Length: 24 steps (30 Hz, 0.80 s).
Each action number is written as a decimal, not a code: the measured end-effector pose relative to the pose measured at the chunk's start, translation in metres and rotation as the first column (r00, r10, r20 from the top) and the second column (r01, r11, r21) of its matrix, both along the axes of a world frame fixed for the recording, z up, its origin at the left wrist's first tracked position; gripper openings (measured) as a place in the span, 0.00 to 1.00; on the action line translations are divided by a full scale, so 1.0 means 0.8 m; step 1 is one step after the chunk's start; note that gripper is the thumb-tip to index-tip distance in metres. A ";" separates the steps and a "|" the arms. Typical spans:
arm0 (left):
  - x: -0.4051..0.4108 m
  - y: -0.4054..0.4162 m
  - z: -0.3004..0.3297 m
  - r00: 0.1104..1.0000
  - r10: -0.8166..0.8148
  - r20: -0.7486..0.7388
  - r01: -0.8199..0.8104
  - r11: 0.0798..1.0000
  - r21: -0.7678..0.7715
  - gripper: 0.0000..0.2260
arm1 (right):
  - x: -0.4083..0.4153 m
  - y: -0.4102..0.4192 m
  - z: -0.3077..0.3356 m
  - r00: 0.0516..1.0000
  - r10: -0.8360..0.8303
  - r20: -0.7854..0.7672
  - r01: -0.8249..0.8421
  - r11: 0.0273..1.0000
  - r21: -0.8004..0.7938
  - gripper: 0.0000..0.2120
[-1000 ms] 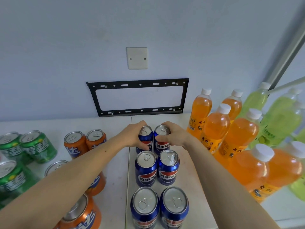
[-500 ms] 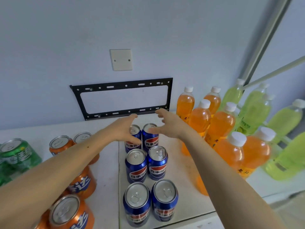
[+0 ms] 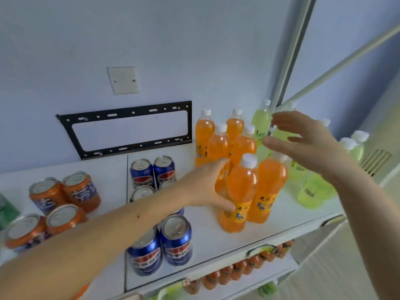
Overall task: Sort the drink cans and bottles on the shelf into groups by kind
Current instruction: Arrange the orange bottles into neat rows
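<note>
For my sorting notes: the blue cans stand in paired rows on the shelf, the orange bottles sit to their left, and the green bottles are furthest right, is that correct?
Not quite. In the head view the orange bottles sit to the right of the blue cans, not to their left; orange cans are on that side. The rest holds: the blue cans stand in paired rows on the shelf and the green bottles are furthest right.

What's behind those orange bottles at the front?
More orange bottles stand behind the front pair, in rows back to the wall. Green bottles stand to their right. The left hand and the front pair cover the lower parts of the middle ones.
</note>
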<state>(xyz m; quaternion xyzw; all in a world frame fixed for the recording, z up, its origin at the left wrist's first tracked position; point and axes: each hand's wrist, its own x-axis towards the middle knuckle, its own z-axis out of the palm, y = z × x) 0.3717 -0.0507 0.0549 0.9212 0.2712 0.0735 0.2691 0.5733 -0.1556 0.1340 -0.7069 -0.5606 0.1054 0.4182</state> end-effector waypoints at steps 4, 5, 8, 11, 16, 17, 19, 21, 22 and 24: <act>0.030 -0.028 -0.053 0.980 0.149 0.130 -0.123 0.974 -0.189 0.47 | 0.053 -0.023 -0.065 0.990 0.008 -0.137 -0.011 1.000 -0.022 0.49; 0.035 -0.034 -0.066 0.972 0.183 0.148 -0.145 0.962 -0.233 0.46 | 0.064 -0.026 -0.085 0.984 0.034 -0.175 -0.043 0.998 -0.049 0.51; 0.048 -0.050 -0.095 0.945 0.277 0.174 -0.218 0.930 -0.296 0.42 | 0.088 -0.025 -0.140 0.957 0.146 -0.252 -0.188 0.970 -0.154 0.50; 0.061 -0.058 -0.105 0.905 0.384 0.184 -0.310 0.890 -0.335 0.38 | 0.096 -0.017 -0.170 0.902 0.259 -0.346 -0.317 0.940 -0.122 0.44; 0.072 -0.067 -0.119 0.820 0.543 0.181 -0.449 0.806 -0.386 0.34 | 0.081 0.004 -0.160 0.864 0.333 -0.377 -0.347 0.937 0.032 0.32; 0.074 -0.070 -0.125 0.802 0.570 0.179 -0.471 0.788 -0.397 0.35 | 0.079 0.008 -0.159 0.868 0.327 -0.373 -0.336 0.941 0.042 0.29; 0.077 -0.076 -0.133 0.768 0.613 0.187 -0.507 0.760 -0.408 0.37 | 0.078 0.011 -0.156 0.873 0.325 -0.364 -0.342 0.940 0.019 0.25; 0.080 -0.079 -0.134 0.751 0.630 0.200 -0.518 0.748 -0.414 0.38 | 0.078 0.013 -0.154 0.875 0.340 -0.344 -0.366 0.931 -0.011 0.25; 0.081 -0.080 -0.133 0.751 0.629 0.203 -0.517 0.751 -0.411 0.37 | 0.079 0.012 -0.152 0.874 0.349 -0.337 -0.377 0.926 -0.018 0.25; 0.083 -0.081 -0.134 0.762 0.617 0.197 -0.512 0.760 -0.399 0.37 | 0.081 0.010 -0.152 0.867 0.366 -0.338 -0.392 0.920 -0.010 0.26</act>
